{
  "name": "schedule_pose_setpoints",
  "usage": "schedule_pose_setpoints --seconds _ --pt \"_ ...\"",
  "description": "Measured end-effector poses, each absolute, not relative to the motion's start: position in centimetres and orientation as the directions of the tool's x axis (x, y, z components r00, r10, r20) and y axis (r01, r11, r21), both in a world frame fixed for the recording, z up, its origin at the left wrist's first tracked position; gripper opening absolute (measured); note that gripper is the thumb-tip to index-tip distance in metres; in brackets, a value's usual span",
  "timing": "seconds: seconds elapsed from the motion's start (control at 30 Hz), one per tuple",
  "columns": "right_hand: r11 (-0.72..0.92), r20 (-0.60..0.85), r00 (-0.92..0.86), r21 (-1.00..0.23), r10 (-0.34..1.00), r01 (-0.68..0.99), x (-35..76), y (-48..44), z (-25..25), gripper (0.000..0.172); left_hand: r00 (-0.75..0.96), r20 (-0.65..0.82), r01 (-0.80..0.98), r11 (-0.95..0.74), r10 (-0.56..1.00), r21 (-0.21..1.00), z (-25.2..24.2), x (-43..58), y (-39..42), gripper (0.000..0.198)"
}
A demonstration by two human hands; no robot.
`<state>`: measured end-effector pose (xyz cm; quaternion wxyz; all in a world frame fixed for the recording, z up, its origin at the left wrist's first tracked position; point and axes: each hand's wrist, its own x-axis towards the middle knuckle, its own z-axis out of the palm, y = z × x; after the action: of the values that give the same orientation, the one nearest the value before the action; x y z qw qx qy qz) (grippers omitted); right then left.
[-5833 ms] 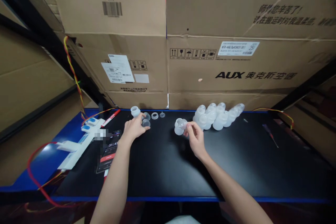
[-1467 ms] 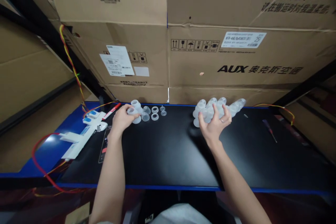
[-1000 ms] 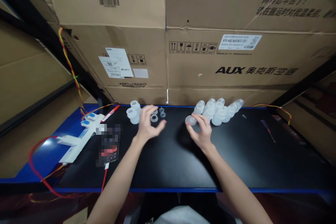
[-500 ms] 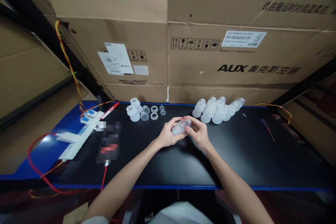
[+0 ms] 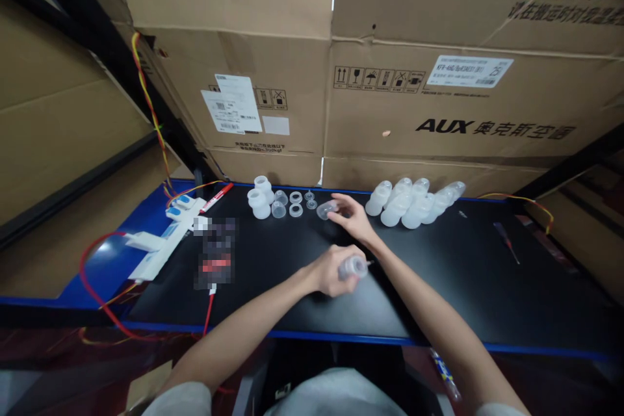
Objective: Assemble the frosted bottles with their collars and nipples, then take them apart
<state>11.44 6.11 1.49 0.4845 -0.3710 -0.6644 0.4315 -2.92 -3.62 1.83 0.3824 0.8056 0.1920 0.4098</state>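
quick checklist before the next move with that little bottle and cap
1. Left hand closed around the bottle: ok.
2. Right hand fingers at the clear cap, gripping or only touching: cannot tell.
3. Clear cap lies to the right of the loose parts, not among them: ok.
4. Bottle mouth open and unblocked: cannot tell.
5. Spare bottles lie apart from both hands: ok.

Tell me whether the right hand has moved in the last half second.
Yes: the right hand went from the bottle toward the boxes, nearing the small clear parts.
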Motion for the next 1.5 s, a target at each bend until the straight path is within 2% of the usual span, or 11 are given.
schedule_pose_setpoints --seconds 0.2,0.37,0.43,0.53,0.7,0.83,1.0,1.13,1.3,1.4,1.5 --pt "0.603 0.376 -0.561 -0.741 0.737 0.295 3.7 6.6 -0.3 0.039 0.442 0.769 -0.045 -0.845 0.462 0.534 1.2 -0.7 -6.2 0.04" --pt "0.755 0.437 -0.628 -0.496 0.644 0.429 1.4 6.7 0.6 0.063 0.241 0.83 -0.032 -0.851 0.503 0.525 0.2 -0.6 -6.3 0.057" --pt "0.746 0.474 -0.589 -0.531 0.654 0.402 2.2 7.0 1.4 0.066 0.17 0.813 -0.046 -0.819 0.557 0.572 -0.3 -0.5 -5.9 0.062" --pt "0.593 0.432 -0.48 -0.763 0.764 0.256 5.1 7.1 2.6 0.05 0.125 0.728 -0.02 -0.732 0.674 0.681 -0.5 -0.6 -4.7 0.064" --pt "0.267 0.245 -0.25 -0.962 0.937 0.055 11.1 4.8 3.2 0.055 0.022 0.566 0.407 -0.525 0.824 0.748 0.5 -2.7 -1.7 0.061" --pt "0.385 0.368 -0.156 -0.917 0.917 0.1 13.5 2.1 3.1 0.061 0.111 0.524 0.691 -0.445 0.844 0.57 0.8 -4.5 0.2 0.039" --pt "0.557 0.509 -0.232 -0.713 0.829 0.427 13.4 1.2 3.5 0.03 0.247 0.531 0.774 -0.494 0.81 0.395 0.5 -5.4 1.3 0.028" --pt "0.532 0.445 -0.295 -0.749 0.846 0.395 13.1 1.6 3.3 0.021 0.245 0.58 0.774 -0.517 0.777 0.365 0.8 -5.9 1.5 0.04" --pt "0.577 0.485 -0.314 -0.704 0.816 0.413 13.2 1.7 2.5 0.015 0.343 0.556 0.746 -0.579 0.757 0.327 1.8 -6.4 1.3 0.033" --pt "0.604 0.522 -0.304 -0.667 0.797 0.437 13.4 1.7 2.1 0.013 0.354 0.543 0.734 -0.585 0.762 0.344 2.2 -6.5 1.2 0.045" --pt "0.646 0.566 -0.316 -0.628 0.762 0.433 13.6 1.7 1.9 0.014 0.377 0.499 0.723 -0.584 0.78 0.368 2.7 -6.2 1.0 0.031"
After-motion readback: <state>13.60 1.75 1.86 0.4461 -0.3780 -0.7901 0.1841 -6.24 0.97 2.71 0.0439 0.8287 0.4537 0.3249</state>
